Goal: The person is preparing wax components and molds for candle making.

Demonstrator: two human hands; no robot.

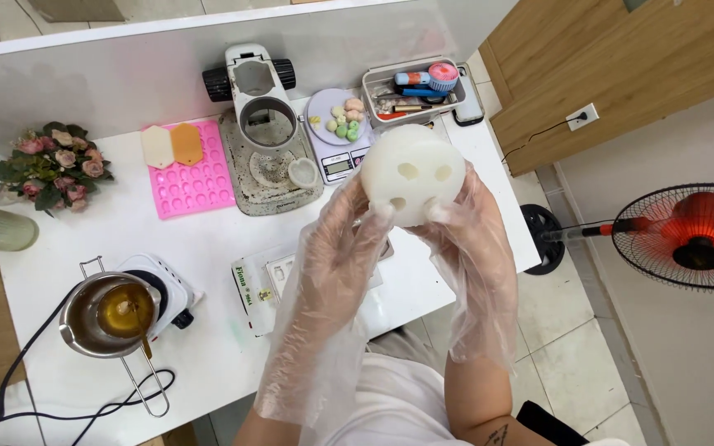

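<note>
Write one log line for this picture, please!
left hand: holds white mould | right hand: holds mould | both gloved, above white table

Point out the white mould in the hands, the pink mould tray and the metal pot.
white mould (413,172), head view, on its front face between the holes.
pink mould tray (192,183), head view, on its dimpled middle.
metal pot (84,318), head view, on its left inner wall.

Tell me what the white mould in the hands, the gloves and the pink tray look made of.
White mould: probably silicone, matte, soft-edged cavities. Gloves on left hand and right hand: thin clear plastic film, crinkled and loose. Pink tray: likely silicone too, matte with rows of moulded hollows.
</note>
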